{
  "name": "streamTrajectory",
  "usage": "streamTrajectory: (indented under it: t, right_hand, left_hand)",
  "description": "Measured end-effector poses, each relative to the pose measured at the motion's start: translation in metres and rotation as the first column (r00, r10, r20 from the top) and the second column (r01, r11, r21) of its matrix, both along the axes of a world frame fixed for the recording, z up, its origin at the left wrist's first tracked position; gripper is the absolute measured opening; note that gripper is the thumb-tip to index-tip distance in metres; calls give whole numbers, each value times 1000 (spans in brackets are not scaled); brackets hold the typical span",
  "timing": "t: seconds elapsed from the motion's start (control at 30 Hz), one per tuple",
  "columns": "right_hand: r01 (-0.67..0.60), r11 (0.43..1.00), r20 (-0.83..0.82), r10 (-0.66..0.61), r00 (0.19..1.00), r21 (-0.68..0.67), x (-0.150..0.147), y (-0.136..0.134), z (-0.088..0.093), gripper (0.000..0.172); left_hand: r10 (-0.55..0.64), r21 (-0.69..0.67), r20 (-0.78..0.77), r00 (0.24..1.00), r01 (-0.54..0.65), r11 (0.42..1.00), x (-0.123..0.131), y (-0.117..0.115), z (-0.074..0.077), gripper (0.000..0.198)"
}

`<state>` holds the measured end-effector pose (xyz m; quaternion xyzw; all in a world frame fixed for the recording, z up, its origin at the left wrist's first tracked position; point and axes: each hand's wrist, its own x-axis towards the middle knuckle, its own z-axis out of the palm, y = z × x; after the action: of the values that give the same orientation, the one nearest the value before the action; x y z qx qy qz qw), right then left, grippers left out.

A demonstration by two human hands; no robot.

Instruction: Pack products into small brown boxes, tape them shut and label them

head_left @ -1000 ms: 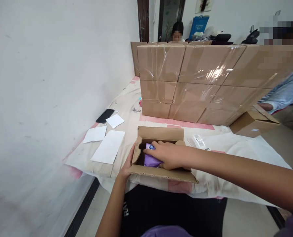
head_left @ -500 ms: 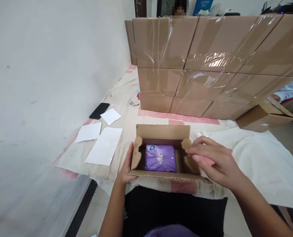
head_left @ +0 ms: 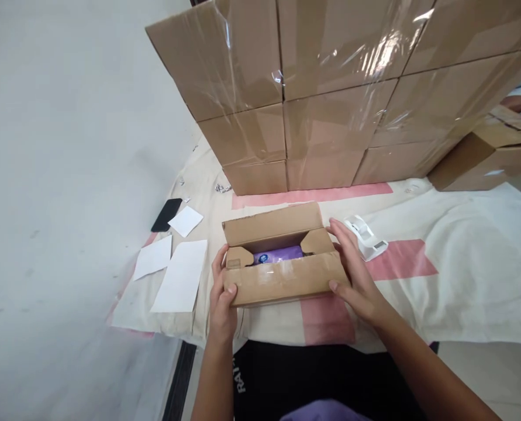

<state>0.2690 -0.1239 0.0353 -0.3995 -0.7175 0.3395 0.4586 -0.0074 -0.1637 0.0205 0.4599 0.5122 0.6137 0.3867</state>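
Note:
A small cardboard box (head_left: pixel 286 283) sits in front of me, its near flap folded partly inward and its far flap standing up. Inside lies a purple plastic-wrapped pack (head_left: pixel 282 255), mostly hidden by the near flap. My left hand (head_left: pixel 223 298) grips the box's left end, thumb on the near flap's corner. At the right end my right hand (head_left: pixel 356 275) holds the box, thumb on the near flap and fingers along the side. Just beyond the right fingers stands a white tape dispenser (head_left: pixel 367 238).
Stacked taped cartons (head_left: pixel 330 128) form a wall behind the box. An open carton (head_left: pixel 483 161) stands at the right, near another person's arm (head_left: pixel 518 103). White paper sheets (head_left: pixel 180 276) and a black phone (head_left: pixel 166 214) lie at the left, beside the white wall (head_left: pixel 67 204).
The near flap has come up and over the pack. My right hand has moved from above the right side flap to gripping the box's right end. The view has tilted down.

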Motion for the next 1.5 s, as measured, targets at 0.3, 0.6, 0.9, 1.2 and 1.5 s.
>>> streamTrajectory:
  t: [0.3, 0.6, 0.9, 1.2, 1.5]
  right_hand:
    - [-45, 999, -207, 48, 977, 16, 0, 28, -15, 75]
    - [112, 952, -59, -100, 993, 284, -3, 30, -16, 43]
    - [161, 918, 22, -181, 983, 362, 1, 32, -12, 42]
    - [160, 949, 8, -168, 986, 272, 15, 19, -14, 45]
    - [473, 801, 177, -439, 881, -367, 114, 61, -23, 40]
  left_hand:
    - [17, 167, 61, 998, -27, 986, 5, 24, -5, 69]
    - [36, 166, -596, 802, 79, 983, -4, 17, 23, 34]
    - [-131, -62, -802, 583, 136, 989, 7, 11, 54, 68]
    - [56, 83, -990, 127, 221, 972, -2, 25, 42, 56]
    - [104, 111, -993, 51, 175, 978, -8, 59, 42, 45]
